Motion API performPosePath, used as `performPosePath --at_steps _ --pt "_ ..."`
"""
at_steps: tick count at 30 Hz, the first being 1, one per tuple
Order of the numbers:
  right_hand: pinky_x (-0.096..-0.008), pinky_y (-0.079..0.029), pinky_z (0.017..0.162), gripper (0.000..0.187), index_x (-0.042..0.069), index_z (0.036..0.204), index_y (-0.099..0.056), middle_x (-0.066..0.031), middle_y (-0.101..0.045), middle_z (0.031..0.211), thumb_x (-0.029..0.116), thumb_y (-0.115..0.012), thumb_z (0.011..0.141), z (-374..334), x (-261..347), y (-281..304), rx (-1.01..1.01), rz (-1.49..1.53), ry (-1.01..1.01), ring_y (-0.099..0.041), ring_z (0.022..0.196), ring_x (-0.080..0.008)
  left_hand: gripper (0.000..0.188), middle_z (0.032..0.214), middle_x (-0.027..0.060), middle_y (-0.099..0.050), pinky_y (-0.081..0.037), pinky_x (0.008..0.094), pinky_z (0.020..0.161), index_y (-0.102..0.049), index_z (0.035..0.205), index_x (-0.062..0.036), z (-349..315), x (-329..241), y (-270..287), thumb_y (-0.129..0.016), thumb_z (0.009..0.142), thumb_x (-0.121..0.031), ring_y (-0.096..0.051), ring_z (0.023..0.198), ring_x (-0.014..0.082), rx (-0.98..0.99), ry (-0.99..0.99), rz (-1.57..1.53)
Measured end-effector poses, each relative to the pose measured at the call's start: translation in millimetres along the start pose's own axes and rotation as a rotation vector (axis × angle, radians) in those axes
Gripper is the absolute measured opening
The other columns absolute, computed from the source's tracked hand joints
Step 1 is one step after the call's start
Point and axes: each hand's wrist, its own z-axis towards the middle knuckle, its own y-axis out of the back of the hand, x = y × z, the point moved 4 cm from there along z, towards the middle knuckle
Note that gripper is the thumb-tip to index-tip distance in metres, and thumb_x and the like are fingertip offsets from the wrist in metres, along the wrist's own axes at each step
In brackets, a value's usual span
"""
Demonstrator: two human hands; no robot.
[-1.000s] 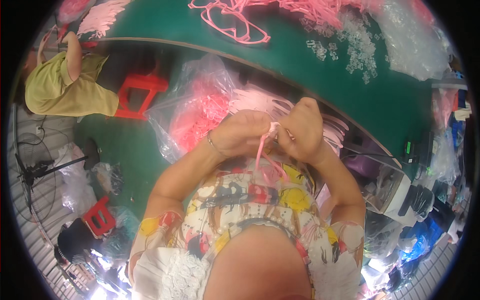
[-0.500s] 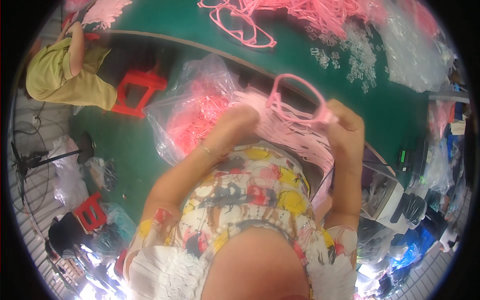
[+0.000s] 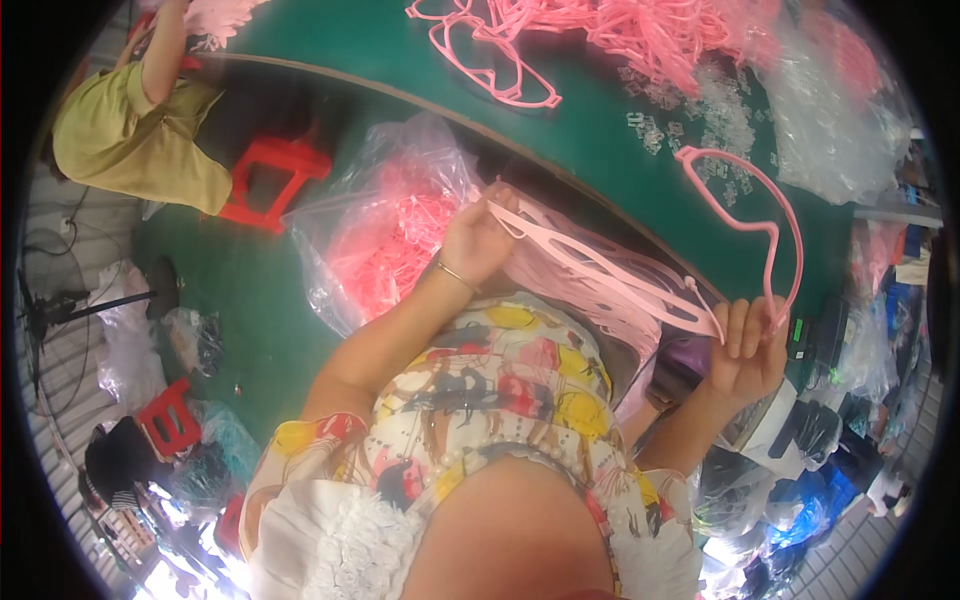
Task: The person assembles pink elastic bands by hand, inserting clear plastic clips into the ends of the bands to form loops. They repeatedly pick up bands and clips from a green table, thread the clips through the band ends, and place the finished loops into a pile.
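My left hand (image 3: 480, 240) pinches one end of a flat, pale pink strap (image 3: 560, 240) with long slits, above my lap. The strap stretches across to my right hand (image 3: 748, 350), whose fingers are closed at its other end. From that same hand a pink goggle frame (image 3: 771, 255) sticks up over the table edge. Under the strap, a pile of similar pale pink straps (image 3: 560, 285) lies on my lap. Whether the strap and the frame are joined is hidden by my right fingers.
The green table (image 3: 590, 150) holds loose pink frames (image 3: 550, 100), a heap of them (image 3: 650, 35), small clear plastic clips (image 3: 725, 115) and a clear bag (image 3: 830, 130). Left of my lap is a bag of pink pieces (image 3: 395, 245). Beyond stand a red stool (image 3: 270, 170) and another person (image 3: 130, 140).
My left hand has moved up slightly and taken hold of a strap's end. My right hand has moved right and down with the frame, and the strap now stretches between both hands.
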Motion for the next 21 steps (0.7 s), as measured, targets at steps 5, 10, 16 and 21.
performPosePath --at_steps 5,10,16,21 --pt "-0.027 -0.028 0.052 0.026 -0.001 0.097 -0.053 -0.0014 -0.045 0.057 0.02 -0.061 0.085 -12 -27 11 0.022 -0.033 -0.133 -0.04 0.05 -0.0122 0.022 0.097 0.0082 -0.058 -0.04 0.0473 0.095 -0.056 0.108 -0.0072 -11 -32 -36 -0.056 0.088 -0.017 -0.055 0.095 0.024 0.194 -0.11 0.1" --pt "-0.0246 -0.031 0.051 0.03 -0.002 0.102 -0.055 -0.0033 -0.049 0.063 0.022 -0.062 0.084 -18 -74 3 0.099 -0.047 -0.285 -0.041 0.053 -0.0104 0.027 0.089 0.0055 -0.056 -0.042 0.0416 0.091 -0.055 0.106 -0.0039 -54 -20 -94 -0.057 0.088 -0.024 -0.054 0.088 0.0208 0.412 -0.16 0.767" --pt "-0.029 -0.045 0.07 0.042 -0.003 0.118 -0.052 -0.0068 -0.058 0.088 0.011 -0.061 0.08 -26 -117 16 0.218 -0.421 -0.554 -0.055 0.076 -0.0163 0.037 0.077 -0.0004 -0.047 -0.04 0.0256 0.065 -0.055 0.109 -0.0024 -88 2 -139 -0.049 0.095 -0.037 -0.046 0.07 0.0112 0.351 0.018 0.759" --pt "-0.0402 -0.036 0.1 0.08 -0.002 0.133 -0.04 -0.0191 -0.046 0.131 0.02 -0.077 0.065 -12 -88 -29 0.247 -1.07 0.012 -0.047 0.12 -0.0308 0.028 0.073 -0.0038 -0.047 -0.037 0.0195 0.059 -0.056 0.106 -0.0052 -90 23 -132 -0.051 0.096 -0.031 -0.041 0.061 0.0069 0.293 0.044 0.877"
